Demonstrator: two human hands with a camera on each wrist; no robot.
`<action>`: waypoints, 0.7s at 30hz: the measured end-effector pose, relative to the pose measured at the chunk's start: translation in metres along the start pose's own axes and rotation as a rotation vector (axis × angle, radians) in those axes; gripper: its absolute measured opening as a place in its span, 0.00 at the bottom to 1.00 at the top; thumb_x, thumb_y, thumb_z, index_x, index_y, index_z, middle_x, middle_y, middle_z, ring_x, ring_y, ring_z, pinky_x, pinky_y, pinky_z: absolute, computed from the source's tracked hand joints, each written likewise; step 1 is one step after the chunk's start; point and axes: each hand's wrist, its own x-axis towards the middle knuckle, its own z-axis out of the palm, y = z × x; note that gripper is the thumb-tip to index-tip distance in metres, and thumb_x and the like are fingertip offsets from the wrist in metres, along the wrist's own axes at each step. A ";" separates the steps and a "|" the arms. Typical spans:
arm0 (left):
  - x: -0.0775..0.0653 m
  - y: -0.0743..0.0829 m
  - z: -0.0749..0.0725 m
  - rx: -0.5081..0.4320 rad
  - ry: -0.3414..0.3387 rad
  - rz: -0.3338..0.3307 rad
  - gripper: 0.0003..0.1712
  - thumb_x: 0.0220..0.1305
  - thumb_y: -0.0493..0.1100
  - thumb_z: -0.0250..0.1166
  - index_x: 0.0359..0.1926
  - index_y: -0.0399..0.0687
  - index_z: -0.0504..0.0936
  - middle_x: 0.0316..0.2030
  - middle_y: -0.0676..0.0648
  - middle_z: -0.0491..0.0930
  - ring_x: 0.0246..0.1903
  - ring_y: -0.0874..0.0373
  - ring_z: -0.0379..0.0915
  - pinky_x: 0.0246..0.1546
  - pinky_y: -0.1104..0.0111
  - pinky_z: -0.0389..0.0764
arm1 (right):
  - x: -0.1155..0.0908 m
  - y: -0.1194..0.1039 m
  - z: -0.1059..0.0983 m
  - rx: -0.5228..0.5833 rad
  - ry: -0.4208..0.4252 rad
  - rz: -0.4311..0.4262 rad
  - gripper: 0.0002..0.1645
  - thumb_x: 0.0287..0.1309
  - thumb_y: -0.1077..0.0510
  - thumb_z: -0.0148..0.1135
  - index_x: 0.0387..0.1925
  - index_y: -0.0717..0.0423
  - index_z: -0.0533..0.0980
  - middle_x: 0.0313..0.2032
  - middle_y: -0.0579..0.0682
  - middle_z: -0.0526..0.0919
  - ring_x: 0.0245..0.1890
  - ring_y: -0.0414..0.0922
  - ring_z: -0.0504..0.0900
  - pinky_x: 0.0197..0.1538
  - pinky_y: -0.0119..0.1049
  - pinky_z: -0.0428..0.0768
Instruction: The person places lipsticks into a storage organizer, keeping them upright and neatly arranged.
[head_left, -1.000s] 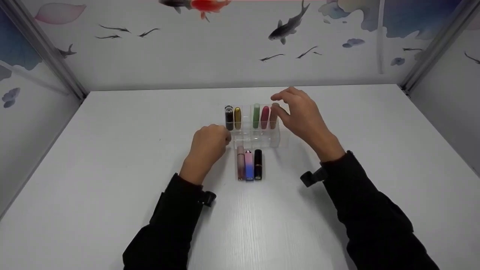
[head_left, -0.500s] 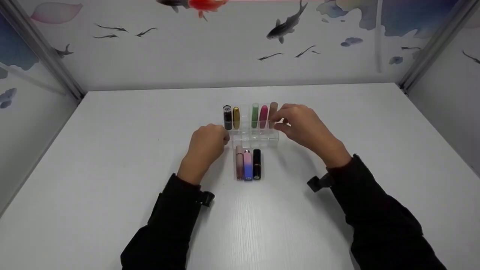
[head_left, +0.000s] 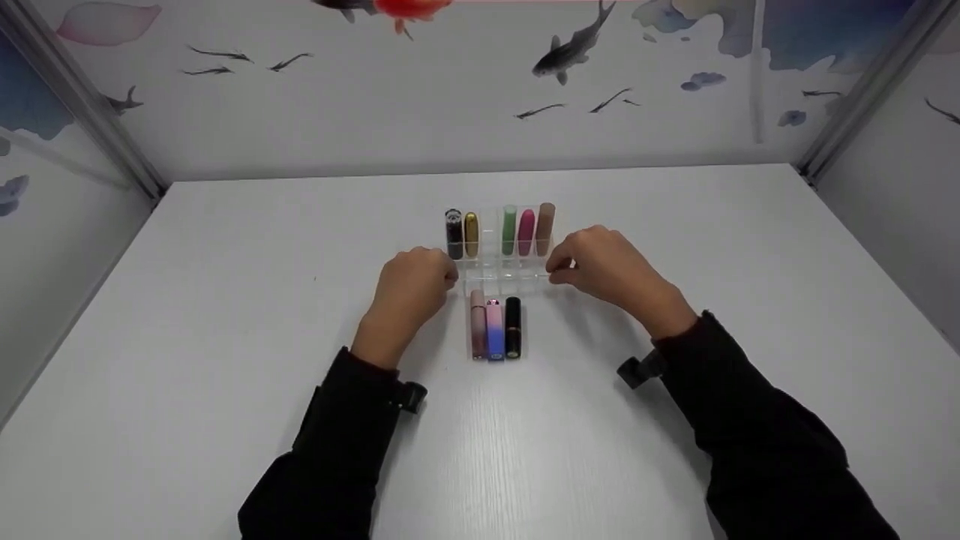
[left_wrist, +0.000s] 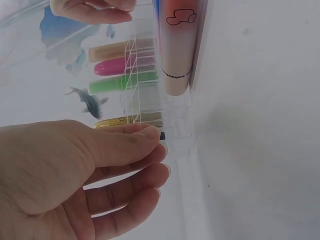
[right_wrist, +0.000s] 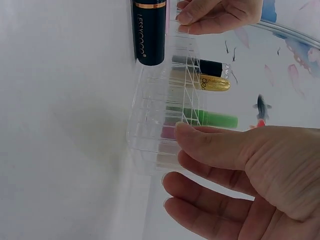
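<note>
A clear plastic lipstick organizer point(head_left: 517, 285) stands mid-table. Its back row holds a black tube point(head_left: 454, 234), a gold tube point(head_left: 471, 234), a green tube point(head_left: 509, 230), a magenta tube point(head_left: 526, 232) and a tan tube point(head_left: 545, 227). My left hand point(head_left: 415, 281) pinches the organizer's left side between thumb and index finger, beside the black tube. At the opposite side, my right hand point(head_left: 604, 266) has its thumb and index finger on the right wall, just below the tan tube. In the right wrist view, the right thumb point(right_wrist: 210, 145) partly covers the magenta tube.
In front of the organizer, a dusty-pink lip gloss tube point(head_left: 478, 326), a pink-to-blue lipstick point(head_left: 495, 330) and a black lipstick point(head_left: 513, 328) lie side by side. The white table point(head_left: 225, 337) is bounded by a fish-patterned back wall point(head_left: 420, 112) and side panels.
My right hand has come down from the tan tube's top to the organizer's right side, its thumb and index finger closing together. The left hand stays at the left side.
</note>
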 end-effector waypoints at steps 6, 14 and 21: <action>0.001 0.000 0.001 0.006 0.009 0.009 0.09 0.62 0.39 0.63 0.41 0.48 0.87 0.37 0.48 0.86 0.34 0.55 0.79 0.41 0.64 0.80 | 0.001 0.002 0.005 0.005 -0.031 0.020 0.08 0.51 0.60 0.69 0.35 0.53 0.86 0.32 0.47 0.87 0.31 0.41 0.81 0.38 0.37 0.79; 0.000 0.001 0.001 0.014 0.005 0.024 0.09 0.61 0.39 0.63 0.41 0.48 0.87 0.38 0.47 0.86 0.35 0.55 0.80 0.41 0.63 0.81 | 0.001 0.004 0.009 0.031 -0.010 -0.007 0.06 0.49 0.61 0.70 0.32 0.56 0.86 0.30 0.49 0.87 0.31 0.43 0.82 0.37 0.39 0.79; 0.000 -0.001 0.000 0.022 -0.002 0.030 0.09 0.62 0.39 0.63 0.41 0.48 0.87 0.38 0.47 0.86 0.34 0.56 0.79 0.41 0.63 0.81 | 0.002 0.002 0.010 0.038 -0.005 -0.004 0.05 0.51 0.61 0.69 0.32 0.56 0.86 0.30 0.49 0.87 0.30 0.43 0.81 0.36 0.38 0.78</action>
